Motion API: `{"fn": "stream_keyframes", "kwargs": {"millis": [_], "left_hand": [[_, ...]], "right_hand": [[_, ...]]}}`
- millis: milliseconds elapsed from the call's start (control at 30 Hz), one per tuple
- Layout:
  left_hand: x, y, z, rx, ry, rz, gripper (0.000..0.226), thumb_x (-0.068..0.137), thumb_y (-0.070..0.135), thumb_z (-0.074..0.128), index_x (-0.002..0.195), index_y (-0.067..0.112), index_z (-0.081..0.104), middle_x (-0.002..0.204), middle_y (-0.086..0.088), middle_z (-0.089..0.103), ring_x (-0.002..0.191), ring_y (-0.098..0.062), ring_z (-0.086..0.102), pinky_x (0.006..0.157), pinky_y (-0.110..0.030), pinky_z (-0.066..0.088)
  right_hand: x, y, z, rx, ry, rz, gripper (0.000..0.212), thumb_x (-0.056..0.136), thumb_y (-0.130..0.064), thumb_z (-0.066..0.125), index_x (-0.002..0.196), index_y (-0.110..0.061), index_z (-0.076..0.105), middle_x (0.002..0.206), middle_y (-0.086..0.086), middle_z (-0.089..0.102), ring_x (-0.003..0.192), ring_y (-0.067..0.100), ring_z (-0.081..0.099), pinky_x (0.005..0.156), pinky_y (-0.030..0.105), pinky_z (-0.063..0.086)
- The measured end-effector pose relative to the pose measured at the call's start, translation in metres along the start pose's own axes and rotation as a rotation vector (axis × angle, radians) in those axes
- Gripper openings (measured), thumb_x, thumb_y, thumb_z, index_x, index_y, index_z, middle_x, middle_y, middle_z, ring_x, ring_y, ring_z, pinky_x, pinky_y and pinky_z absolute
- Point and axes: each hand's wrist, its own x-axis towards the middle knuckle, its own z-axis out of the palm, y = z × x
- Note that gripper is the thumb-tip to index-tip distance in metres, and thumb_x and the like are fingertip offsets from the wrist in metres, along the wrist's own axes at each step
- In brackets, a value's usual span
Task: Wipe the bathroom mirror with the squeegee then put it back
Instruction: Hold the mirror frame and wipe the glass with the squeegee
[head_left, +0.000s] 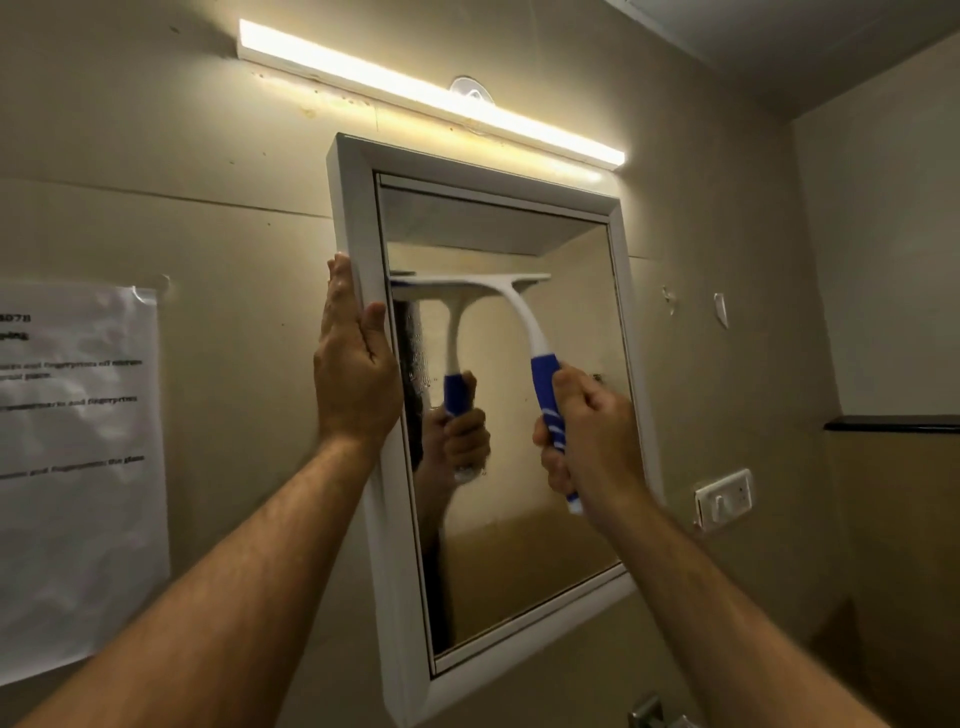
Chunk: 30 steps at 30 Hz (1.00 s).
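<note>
Midway, by my judgement: the right hand (592, 436) has its fingers (550, 452) wrapped tight round the blue-gripped white plastic squeegee (524, 322), its blade above them on the white-framed bathroom mirror (571, 499). Left hand (358, 374) lies flat, holding nothing, against the frame's edge; droplets beside those fingers remain, and stowing is undone.

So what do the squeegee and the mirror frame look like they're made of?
Squeegee: looks like smooth white moulded plastic, with a blue, probably rubbery grip with white stripes. Mirror frame: white with a satin sheen and mitred corners, likely painted wood or plastic; can't tell which.
</note>
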Motion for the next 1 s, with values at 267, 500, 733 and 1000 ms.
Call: {"fn": "stream_keyframes", "kwargs": {"millis": [267, 500, 733, 1000], "left_hand": [[-0.004, -0.001, 0.003, 0.035, 0.06, 0.005, 0.05, 0.107, 0.027, 0.035, 0.154, 0.019, 0.022, 0.158, 0.002, 0.028, 0.143, -0.014, 0.029, 0.112, -0.026, 0.029], [-0.008, 0.001, 0.003, 0.047, 0.083, 0.006, 0.048, 0.107, 0.028, 0.035, 0.153, 0.018, 0.025, 0.157, 0.0, 0.031, 0.142, -0.015, 0.033, 0.111, -0.026, 0.03], [-0.009, 0.0, 0.002, 0.066, 0.087, 0.007, 0.048, 0.107, 0.029, 0.035, 0.153, 0.019, 0.027, 0.156, 0.0, 0.034, 0.14, -0.016, 0.036, 0.109, -0.024, 0.031], [-0.009, 0.0, 0.002, 0.073, 0.1, 0.009, 0.048, 0.107, 0.03, 0.035, 0.152, 0.019, 0.028, 0.155, 0.0, 0.036, 0.139, -0.015, 0.037, 0.108, -0.021, 0.031]], "right_hand": [[0.02, -0.027, 0.011, 0.026, -0.011, -0.144, 0.035, 0.102, -0.032, 0.042, 0.134, -0.031, 0.054, 0.077, 0.01, 0.062, 0.044, 0.009, 0.046, 0.038, 0.02, 0.038], [-0.009, 0.002, 0.0, -0.009, -0.029, -0.086, 0.038, 0.101, -0.032, 0.041, 0.138, -0.037, 0.051, 0.082, 0.012, 0.062, 0.047, 0.012, 0.045, 0.038, 0.019, 0.039], [-0.001, -0.016, 0.0, 0.005, -0.056, -0.153, 0.039, 0.102, -0.031, 0.04, 0.139, -0.042, 0.048, 0.085, 0.012, 0.063, 0.047, 0.012, 0.044, 0.04, 0.022, 0.04], [-0.013, 0.005, -0.009, -0.012, -0.066, -0.075, 0.037, 0.101, -0.032, 0.041, 0.134, -0.044, 0.053, 0.086, 0.014, 0.061, 0.047, 0.012, 0.043, 0.041, 0.022, 0.041]]}}
